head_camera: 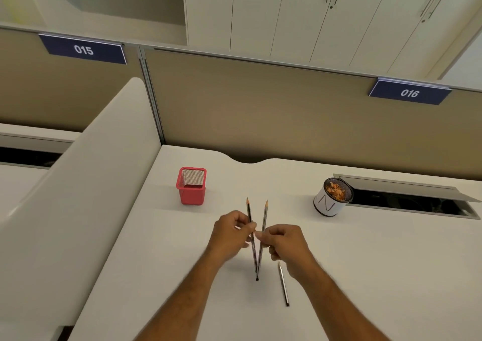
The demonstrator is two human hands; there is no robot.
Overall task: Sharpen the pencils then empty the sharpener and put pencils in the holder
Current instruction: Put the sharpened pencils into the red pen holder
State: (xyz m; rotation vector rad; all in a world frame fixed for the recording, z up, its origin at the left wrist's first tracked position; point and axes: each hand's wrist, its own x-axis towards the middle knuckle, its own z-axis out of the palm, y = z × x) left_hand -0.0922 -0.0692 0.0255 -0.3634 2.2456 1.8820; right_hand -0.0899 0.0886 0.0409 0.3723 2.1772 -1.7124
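Fingers, left: my left hand (230, 232) pinches one pencil, the left pencil (249, 211), around its middle. Its sharp tip points up.
Fingers, right: my right hand (284, 241) pinches another one, the right pencil (264, 214), the same way. Its tip points up too.
Two pencils: they make a V shape. The bottom ends come together low down, just over the table (365, 262). I cannot tell if the ends touch the table.
Third pencil: the third pencil (283, 284) lies flat on the table, just beside my right wrist. Its tip looks sharp.
Holder: the red holder (191, 185) stands past my left hand, a bit to the left. I see no pencils in it.
Cup: the white cup (332, 197) stands well apart on the right. It has brown shavings inside.
Sharpener: I cannot see it anywhere.
Done, I think: all three tips look pointy, so the sharpening seems finished. The shavings in the cup make me think the emptying is done as well.
Left to do: put all three pencils in the red holder.
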